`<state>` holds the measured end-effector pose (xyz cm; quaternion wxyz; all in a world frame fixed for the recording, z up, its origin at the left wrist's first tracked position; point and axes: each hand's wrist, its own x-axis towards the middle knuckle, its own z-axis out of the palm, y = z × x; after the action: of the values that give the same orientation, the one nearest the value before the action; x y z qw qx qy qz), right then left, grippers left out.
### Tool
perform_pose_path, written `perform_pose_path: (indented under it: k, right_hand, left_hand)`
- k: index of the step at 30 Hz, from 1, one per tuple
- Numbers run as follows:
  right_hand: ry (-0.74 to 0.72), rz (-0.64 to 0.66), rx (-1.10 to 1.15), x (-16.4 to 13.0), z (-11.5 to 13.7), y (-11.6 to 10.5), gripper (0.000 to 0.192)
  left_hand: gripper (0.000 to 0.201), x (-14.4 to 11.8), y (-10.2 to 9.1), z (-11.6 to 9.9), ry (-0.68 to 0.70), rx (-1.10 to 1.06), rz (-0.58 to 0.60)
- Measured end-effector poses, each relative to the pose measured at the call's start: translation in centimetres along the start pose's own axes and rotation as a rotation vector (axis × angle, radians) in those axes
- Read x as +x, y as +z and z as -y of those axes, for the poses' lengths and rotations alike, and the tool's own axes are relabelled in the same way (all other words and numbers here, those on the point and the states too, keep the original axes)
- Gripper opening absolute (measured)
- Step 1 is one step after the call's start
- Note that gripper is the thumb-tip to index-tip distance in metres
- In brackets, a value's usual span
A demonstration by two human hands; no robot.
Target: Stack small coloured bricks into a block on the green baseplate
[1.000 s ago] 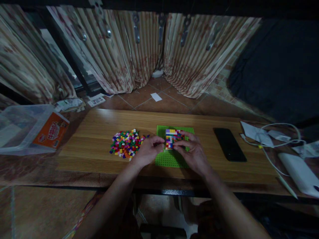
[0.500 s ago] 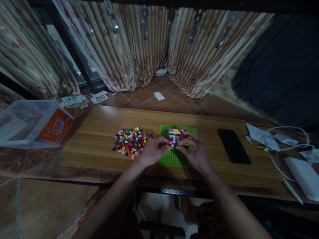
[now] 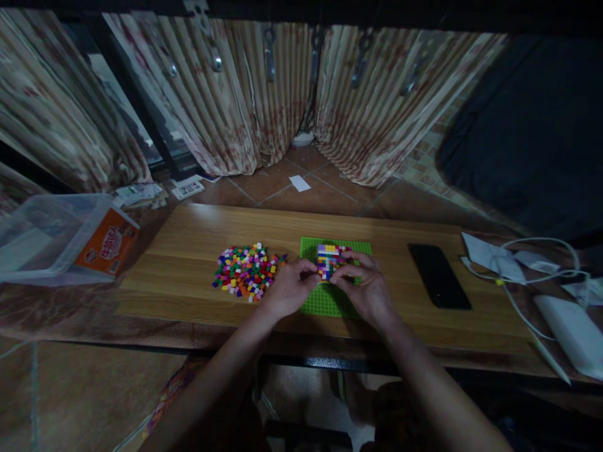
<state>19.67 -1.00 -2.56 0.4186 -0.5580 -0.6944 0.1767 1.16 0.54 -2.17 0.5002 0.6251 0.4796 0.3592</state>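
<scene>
A block of small multicoloured building bricks point(image 3: 327, 254) stands on a green studded baseplate point(image 3: 325, 306). My left hand point(image 3: 292, 285) is at the block's front left corner, thumb and forefinger pinched together; whatever is between them is too small to make out. From the right, my right hand point(image 3: 365, 285) grips the block, its thumb at the front edge and its fingers bent over the right side, hiding part of the bricks. Just left of my left hand lies a loose pile of mixed-colour bricks point(image 3: 247, 270).
Both lie on a wooden board point(image 3: 164, 263). A black phone point(image 3: 439, 276) is to the right, with papers point(image 3: 492, 256), a white cable and a white device point(image 3: 570, 336) beyond it. A clear plastic bin point(image 3: 56, 232) with an orange label stands at the left. Curtains point(image 3: 235, 113) hang behind.
Both hands stay at the block with almost the same grip; the right fingers have shifted slightly. The whole view has moved a little from head motion.
</scene>
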Motion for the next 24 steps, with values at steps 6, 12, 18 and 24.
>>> perform_pose_path:
  k: [6, 12, 18, 24]
  right_hand:
    - [-0.012, 0.016, 0.004, 0.0, -0.1, -0.3, 0.006]
    - [0.049, -0.020, 0.060, 0.7, 0.2, -1.4, 0.012]
    - [0.019, -0.064, 0.056, 0.6, 0.5, -1.5, 0.016]
    - [0.002, -0.054, 0.048, 0.5, 0.8, -1.3, 0.017]
  left_hand:
    - [0.014, 0.1, -1.7, 0.0, 0.023, 0.121, 0.014]
    - [0.019, -0.1, -5.4, -0.4, -0.018, 0.379, -0.003]
    - [0.025, -0.6, -6.3, -0.8, -0.006, 0.710, -0.025]
    - [0.023, -1.0, -5.2, -1.2, 0.026, 0.855, 0.098]
